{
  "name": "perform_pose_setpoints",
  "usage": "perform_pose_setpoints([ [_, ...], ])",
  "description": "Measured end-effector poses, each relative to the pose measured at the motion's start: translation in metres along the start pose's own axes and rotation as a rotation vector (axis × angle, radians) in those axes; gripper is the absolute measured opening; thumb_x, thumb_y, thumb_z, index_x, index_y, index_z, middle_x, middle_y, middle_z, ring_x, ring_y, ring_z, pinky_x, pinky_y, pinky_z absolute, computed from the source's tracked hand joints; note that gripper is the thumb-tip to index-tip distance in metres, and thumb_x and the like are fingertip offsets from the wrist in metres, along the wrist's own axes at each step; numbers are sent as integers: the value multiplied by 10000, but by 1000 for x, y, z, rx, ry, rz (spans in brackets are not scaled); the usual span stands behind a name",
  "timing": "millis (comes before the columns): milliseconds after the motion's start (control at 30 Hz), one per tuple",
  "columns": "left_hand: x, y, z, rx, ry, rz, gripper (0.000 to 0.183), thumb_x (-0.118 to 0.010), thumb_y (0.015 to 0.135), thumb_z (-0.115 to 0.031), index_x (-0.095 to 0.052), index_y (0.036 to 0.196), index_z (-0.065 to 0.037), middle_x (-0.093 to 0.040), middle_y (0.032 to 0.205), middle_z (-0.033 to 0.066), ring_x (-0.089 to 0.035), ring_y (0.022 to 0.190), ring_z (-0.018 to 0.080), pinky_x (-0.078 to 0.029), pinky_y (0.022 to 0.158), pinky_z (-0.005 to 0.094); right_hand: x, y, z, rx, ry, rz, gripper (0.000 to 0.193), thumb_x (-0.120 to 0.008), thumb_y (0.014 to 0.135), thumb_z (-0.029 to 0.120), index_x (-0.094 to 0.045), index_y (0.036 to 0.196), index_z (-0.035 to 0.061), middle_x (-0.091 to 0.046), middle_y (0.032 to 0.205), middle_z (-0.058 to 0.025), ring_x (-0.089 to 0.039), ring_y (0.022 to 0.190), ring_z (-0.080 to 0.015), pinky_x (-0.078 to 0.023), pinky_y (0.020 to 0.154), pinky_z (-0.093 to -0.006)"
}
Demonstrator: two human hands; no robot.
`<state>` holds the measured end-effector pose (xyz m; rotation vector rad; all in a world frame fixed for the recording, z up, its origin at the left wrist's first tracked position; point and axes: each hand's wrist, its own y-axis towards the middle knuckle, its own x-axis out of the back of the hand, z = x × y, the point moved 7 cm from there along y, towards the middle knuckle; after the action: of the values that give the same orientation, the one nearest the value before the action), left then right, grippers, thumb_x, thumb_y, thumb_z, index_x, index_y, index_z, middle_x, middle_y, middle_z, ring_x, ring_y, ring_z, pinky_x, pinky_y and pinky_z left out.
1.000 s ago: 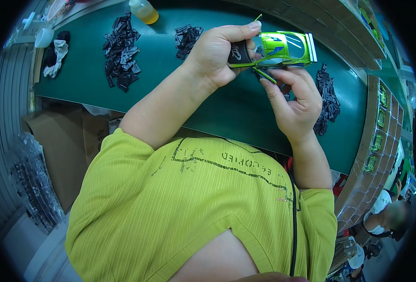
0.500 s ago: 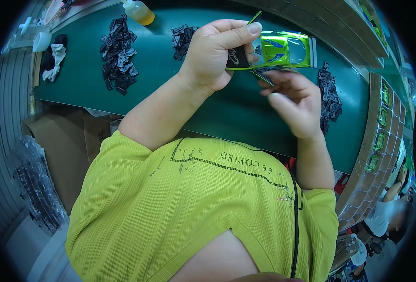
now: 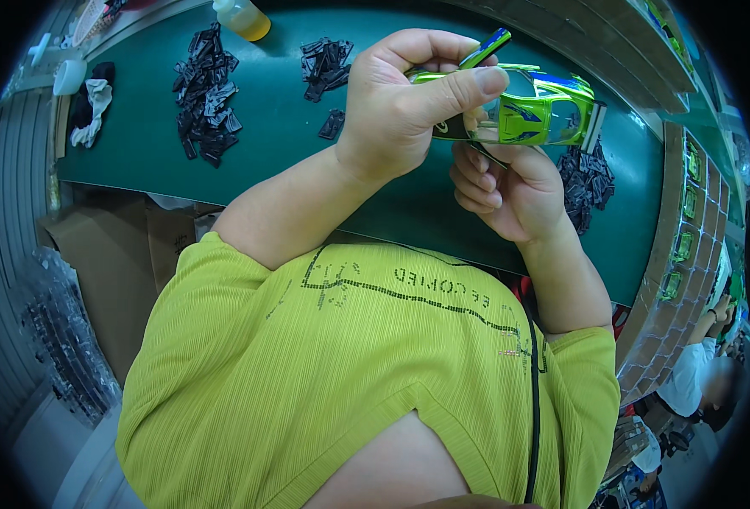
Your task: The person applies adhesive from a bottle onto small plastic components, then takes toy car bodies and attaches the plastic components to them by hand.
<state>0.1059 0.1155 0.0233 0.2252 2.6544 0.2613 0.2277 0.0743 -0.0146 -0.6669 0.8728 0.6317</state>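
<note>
Toward one o'clock: one left hand (image 3: pixel 409 106), one right hand (image 3: pixel 523 195), one green toy car (image 3: pixel 553 120). One table (image 3: pixel 129 157) carries three large heaps of black parts (image 3: pixel 208 97), at ten, nearly twelve and two o'clock, one small cluster (image 3: pixel 332 125) and one bottle (image 3: pixel 243 19) near eleven. Four green car shells (image 3: pixel 683 248) show at three.

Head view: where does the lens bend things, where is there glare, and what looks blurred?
In the head view, the ribbed grey wall bows along the left rim; same view, the glossy green toy car catches bright highlights; head view again, a co-worker at lower right is blurred about the head.
</note>
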Motion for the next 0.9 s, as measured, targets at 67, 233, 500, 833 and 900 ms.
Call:
perform_pose_setpoints([
  [67, -7, -3, -6, -22, 29, -24, 231, -703, 905, -94, -651, 1079, 48, -665, 750, 62, -624, 637, 105, -518, 660, 243, -3, -1, 0, 22, -39, -28, 194, -529, 974, 194, -529, 858, 38, -478, 657, -26, -386, 513, -98, -307, 488, -244],
  [233, -3, -4, 0, -8, -68, -50, 246, -790, 847, -115, -683, 1019, 23, -679, 796, 30, -628, 712, 63, -508, 645, 191, 3, -2, 2, 70, -87, -71, 210, -556, 970, 195, -545, 844, 27, -484, 636, -22, -396, 514, -97, -307, 491, -249],
  [500, 10, 2, 18, 292, -227, -178, 267, -648, 962, -207, -635, 1098, 22, -609, 739, 38, -589, 702, 124, -525, 724, 287, -7, -22, 41, 556, -916, -373, 217, -670, 936, 123, -641, 1093, -23, -634, 809, -39, -566, 658, -64, -474, 589, -224],
  [833, 20, 1, 29, 374, -202, -280, 295, -562, 1021, -281, -638, 1072, 0, -640, 788, 47, -626, 667, 115, -545, 629, 242, -54, -41, 45, 1092, -2183, -422, 382, -847, 644, 157, -717, 1001, 118, -653, 1117, -69, -576, 1124, -284, -463, 912, -414],
  [900, 20, 0, 33, 391, -138, -239, 303, -560, 1022, -289, -646, 1052, 0, -652, 806, 52, -626, 658, 110, -546, 624, 241, -65, -36, 48, 1099, -2192, -464, 536, -855, 629, 199, -668, 1127, 132, -599, 1218, -82, -517, 1220, -298, -409, 982, -464],
])
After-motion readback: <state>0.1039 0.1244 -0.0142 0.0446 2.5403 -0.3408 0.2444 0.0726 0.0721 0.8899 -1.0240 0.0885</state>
